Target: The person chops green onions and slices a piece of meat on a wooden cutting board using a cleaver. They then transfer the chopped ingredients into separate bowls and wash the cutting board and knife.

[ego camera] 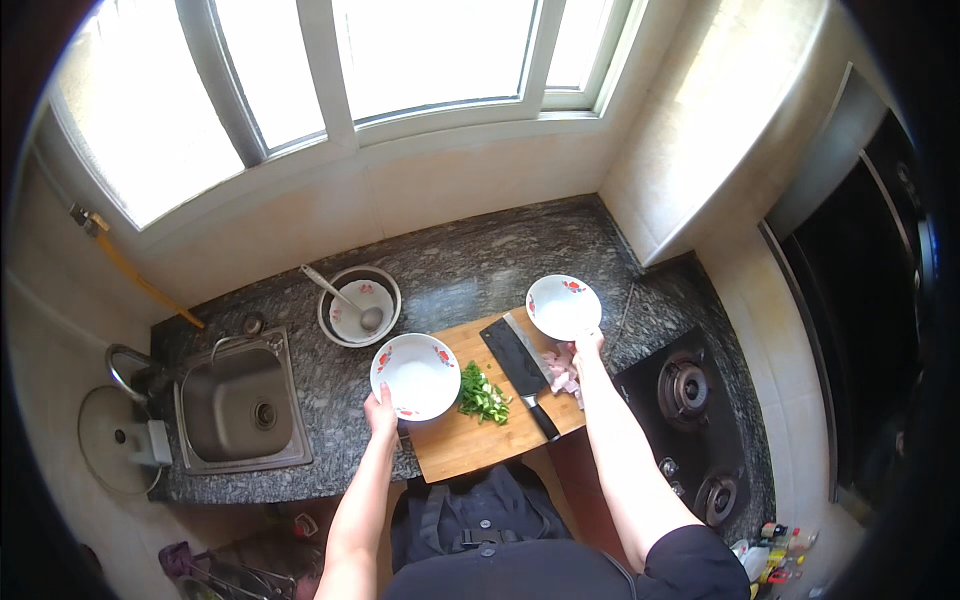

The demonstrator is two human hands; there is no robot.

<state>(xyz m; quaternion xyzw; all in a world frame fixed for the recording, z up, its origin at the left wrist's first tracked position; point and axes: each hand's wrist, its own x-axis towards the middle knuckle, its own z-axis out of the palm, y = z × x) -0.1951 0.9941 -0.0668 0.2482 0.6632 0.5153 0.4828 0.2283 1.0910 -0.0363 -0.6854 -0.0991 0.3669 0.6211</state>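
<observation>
My left hand (382, 417) grips the near rim of a white bowl with red flowers (415, 377), thumb over the edge, at the left side of a wooden cutting board (457, 450). With my right hand (588, 347) I hold a second flowered white bowl (563, 307) over the board's far right corner. Chopped green vegetable pieces (482, 394) lie on the board beside the left bowl. A cleaver (517, 363) with a black blade and handle rests to their right. Cut pale pink meat (564, 373) lies right of the blade, partly hidden by my right hand and wrist.
A metal basin (322, 319) holding a bowl and a ladle (330, 285) stands behind the left bowl. The sink (240, 409) is at the left of the stone counter (465, 270). A black gas hob (649, 375) lies to the right, with several bottles (780, 555) below it.
</observation>
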